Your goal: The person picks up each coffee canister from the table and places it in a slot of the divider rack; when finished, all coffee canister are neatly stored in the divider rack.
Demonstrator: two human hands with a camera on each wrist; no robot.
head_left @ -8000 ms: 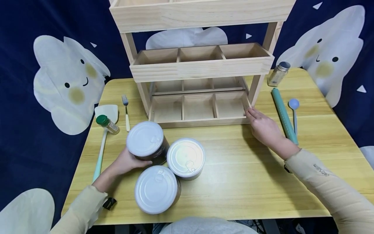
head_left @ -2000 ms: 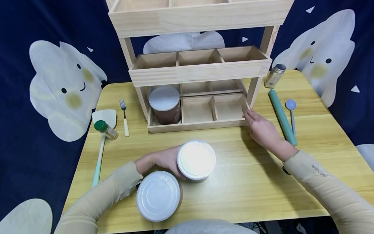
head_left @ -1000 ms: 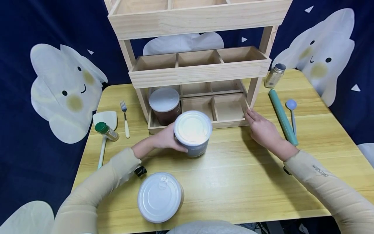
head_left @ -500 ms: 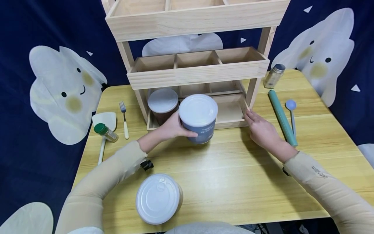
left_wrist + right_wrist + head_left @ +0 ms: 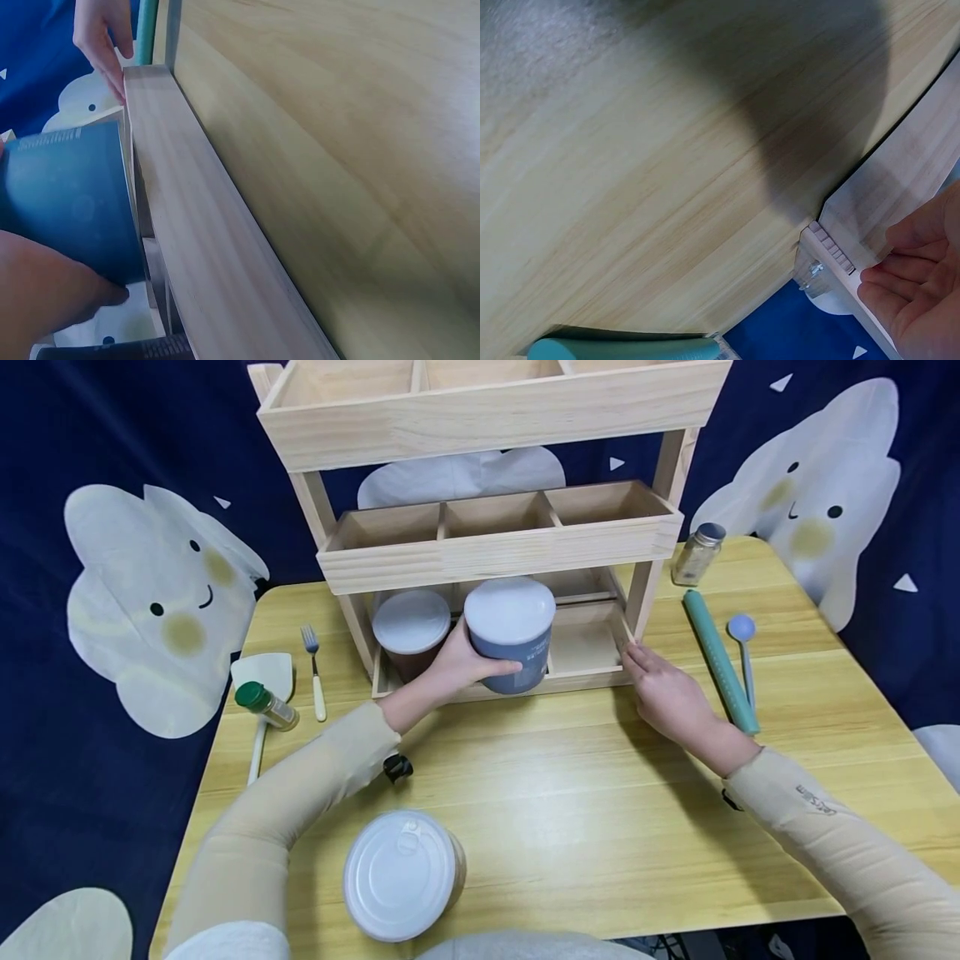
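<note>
At the front of the wooden rack point(image 5: 495, 552), the left hand point(image 5: 453, 664) grips a blue can point(image 5: 513, 639) with a white lid, holding it at the lip of the bottom shelf's middle compartment, just beside a brown can point(image 5: 408, 639) standing in the left compartment. The right hand point(image 5: 663, 693) lies open, its straight fingers touching the rack's right front corner. Near the worktop point(image 5: 600, 793) edge stands a third can point(image 5: 401, 877), well apart from both hands.
</note>
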